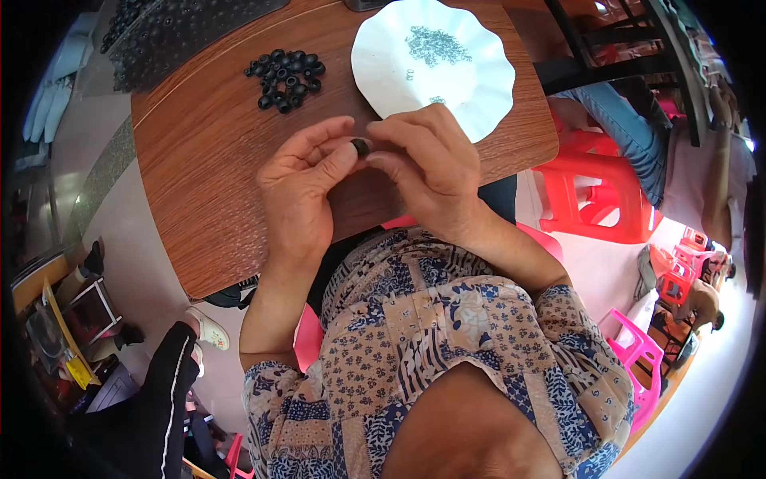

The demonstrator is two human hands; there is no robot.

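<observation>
My left hand (302,169) is closed over the near part of the table, pinching a small round black piece (360,148) between thumb and fingers. Close beside it, my right hand (431,156) has its thumb and forefinger drawn together at the black piece; whether they grip something tiny there is too small to tell. Beyond my left hand lies a loose cluster of similar black ring-like pieces (286,78), some showing a hole. A white plate with a wavy rim (369,60) stands beyond my right hand. On it lie many tiny grey pieces (435,46), mostly in one patch.
The brown wooden table (203,199) ends just in front of my body. At its far left is a clear plastic bag (179,48) of dark pieces. A red plastic stool (598,191) and a person in jeans (618,124) are to the right. Another person's dark-trousered leg (163,391) shows lower left.
</observation>
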